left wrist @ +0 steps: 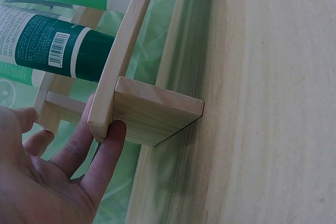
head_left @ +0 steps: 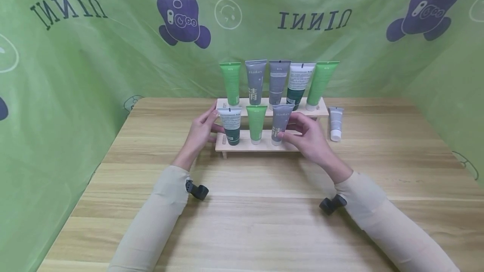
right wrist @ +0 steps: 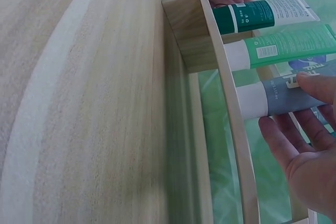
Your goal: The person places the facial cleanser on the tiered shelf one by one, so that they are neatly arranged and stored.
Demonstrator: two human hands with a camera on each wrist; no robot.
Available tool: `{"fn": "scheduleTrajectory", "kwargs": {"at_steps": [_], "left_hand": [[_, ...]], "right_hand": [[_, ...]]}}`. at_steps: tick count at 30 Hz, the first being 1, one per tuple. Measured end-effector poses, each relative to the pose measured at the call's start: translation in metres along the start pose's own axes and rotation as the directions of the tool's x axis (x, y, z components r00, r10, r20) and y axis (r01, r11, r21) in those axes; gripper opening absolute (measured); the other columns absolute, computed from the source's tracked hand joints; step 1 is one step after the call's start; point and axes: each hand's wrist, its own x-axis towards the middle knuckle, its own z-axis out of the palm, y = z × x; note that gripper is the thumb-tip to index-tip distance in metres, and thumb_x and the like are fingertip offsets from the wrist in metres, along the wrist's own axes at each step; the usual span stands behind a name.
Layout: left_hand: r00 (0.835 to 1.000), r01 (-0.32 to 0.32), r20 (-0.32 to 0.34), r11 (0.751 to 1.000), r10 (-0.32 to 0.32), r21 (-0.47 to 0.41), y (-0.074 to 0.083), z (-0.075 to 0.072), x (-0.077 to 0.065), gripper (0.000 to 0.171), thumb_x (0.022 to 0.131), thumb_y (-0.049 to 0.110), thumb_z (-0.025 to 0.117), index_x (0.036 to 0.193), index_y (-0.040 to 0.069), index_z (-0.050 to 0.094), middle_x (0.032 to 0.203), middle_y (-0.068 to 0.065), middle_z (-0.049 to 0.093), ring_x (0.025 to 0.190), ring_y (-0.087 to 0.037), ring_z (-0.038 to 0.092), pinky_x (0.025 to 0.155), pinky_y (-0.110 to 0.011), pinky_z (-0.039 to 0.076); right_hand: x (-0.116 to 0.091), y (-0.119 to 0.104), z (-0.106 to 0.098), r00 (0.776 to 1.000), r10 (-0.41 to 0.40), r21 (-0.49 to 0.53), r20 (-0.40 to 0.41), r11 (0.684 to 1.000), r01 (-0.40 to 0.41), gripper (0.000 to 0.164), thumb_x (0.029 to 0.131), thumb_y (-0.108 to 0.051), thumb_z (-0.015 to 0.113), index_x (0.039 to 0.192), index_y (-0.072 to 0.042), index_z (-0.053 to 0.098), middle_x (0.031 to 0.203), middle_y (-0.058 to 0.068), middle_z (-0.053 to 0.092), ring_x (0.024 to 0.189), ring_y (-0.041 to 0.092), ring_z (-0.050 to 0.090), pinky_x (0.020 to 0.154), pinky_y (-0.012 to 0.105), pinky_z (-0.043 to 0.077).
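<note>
A two-tier wooden rack holds upright squeeze tubes. At its left end my left hand touches the boards with extended fingers, which lie at the lower shelf's end in the left wrist view. My right hand holds a grey squeeze tube on the lower shelf, thumb in front and fingers behind. The tube's white cap is at the shelf board. Left of it stand a green tube and a white and dark-green tube.
Several tubes line the upper shelf, among them a green tube at the right end and a grey tube. A small grey tube lies on the table right of the rack. A green printed curtain hangs behind.
</note>
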Motion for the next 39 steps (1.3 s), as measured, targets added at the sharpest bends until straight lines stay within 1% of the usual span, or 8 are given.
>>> {"fn": "scheduleTrajectory", "kwargs": {"at_steps": [5,12,17,21,28,30,35,39], "left_hand": [[1.000,0.005,-0.005,1.000,-0.005,-0.003,0.000,0.000,0.000,0.052,0.105,0.050,0.046,0.155,0.041,0.035,0.144,-0.013,0.055,0.098,-0.031,0.068,0.079,-0.049,0.061],[1.000,0.004,-0.015,1.000,-0.004,-0.003,0.000,0.000,-0.001,0.052,0.105,0.050,0.046,0.155,0.040,0.035,0.143,-0.012,0.055,0.093,-0.024,0.068,0.078,-0.047,0.061],[1.000,0.005,-0.011,1.000,-0.005,-0.009,0.000,0.000,0.000,0.054,0.105,0.050,0.045,0.156,0.038,0.034,0.145,-0.012,0.054,0.093,-0.024,0.068,0.078,-0.048,0.061],[1.000,0.004,-0.012,1.000,-0.004,-0.015,0.000,0.000,0.000,0.055,0.105,0.051,0.045,0.156,0.036,0.034,0.144,-0.013,0.054,0.092,-0.023,0.068,0.077,-0.047,0.061],[1.000,-0.006,-0.006,1.000,0.006,-0.009,-0.001,0.001,-0.001,0.051,0.105,0.050,0.046,0.155,0.040,0.035,0.141,-0.014,0.056,0.089,-0.021,0.068,0.075,-0.046,0.062],[1.000,-0.011,-0.007,1.000,0.011,-0.009,-0.001,0.001,0.000,0.052,0.105,0.049,0.045,0.155,0.039,0.035,0.142,-0.014,0.055,0.088,-0.021,0.068,0.075,-0.046,0.062],[1.000,-0.014,-0.009,1.000,0.014,-0.018,-0.001,0.001,0.000,0.054,0.105,0.049,0.046,0.156,0.035,0.035,0.142,-0.015,0.055,0.089,-0.022,0.068,0.075,-0.046,0.062],[1.000,-0.011,-0.009,1.000,0.011,-0.011,-0.001,0.001,0.000,0.054,0.105,0.049,0.046,0.156,0.036,0.035,0.141,-0.015,0.056,0.089,-0.021,0.068,0.076,-0.046,0.061]], "right_hand": [[0.000,0.000,0.000,1.000,-0.001,0.008,0.001,1.000,0.000,0.049,0.084,0.008,0.076,0.130,0.006,0.057,0.123,0.022,0.064,0.115,0.034,0.063,0.097,0.030,0.053],[-0.001,0.000,0.002,1.000,0.007,-0.001,-0.010,1.000,-0.007,0.049,0.084,0.008,0.076,0.130,0.005,0.058,0.124,0.021,0.064,0.115,0.033,0.062,0.099,0.035,0.052],[0.000,0.001,0.003,1.000,-0.003,0.005,-0.012,1.000,0.003,0.048,0.084,0.008,0.076,0.129,0.006,0.058,0.122,0.021,0.064,0.114,0.032,0.062,0.102,0.042,0.051],[-0.001,0.001,0.003,1.000,-0.009,0.007,-0.009,1.000,0.010,0.048,0.085,0.008,0.076,0.129,0.006,0.058,0.122,0.022,0.064,0.114,0.033,0.062,0.103,0.044,0.050],[-0.001,0.003,0.000,1.000,-0.009,-0.002,-0.003,1.000,0.009,0.049,0.085,0.006,0.077,0.129,0.004,0.058,0.122,0.020,0.064,0.114,0.029,0.063,0.099,0.034,0.052],[-0.003,0.004,-0.002,1.000,-0.013,0.006,0.001,1.000,0.013,0.049,0.085,0.005,0.077,0.130,0.003,0.057,0.123,0.019,0.065,0.113,0.027,0.063,0.099,0.032,0.052],[-0.011,0.007,-0.012,1.000,-0.014,0.019,0.007,1.000,0.014,0.047,0.089,0.002,0.074,0.132,0.002,0.056,0.124,0.018,0.065,0.114,0.024,0.063,0.099,0.030,0.052],[-0.020,0.010,-0.023,1.000,-0.004,0.024,-0.014,1.000,0.004,0.046,0.090,-0.001,0.075,0.133,0.003,0.056,0.124,0.021,0.065,0.113,0.022,0.064,0.096,0.025,0.053]]}}
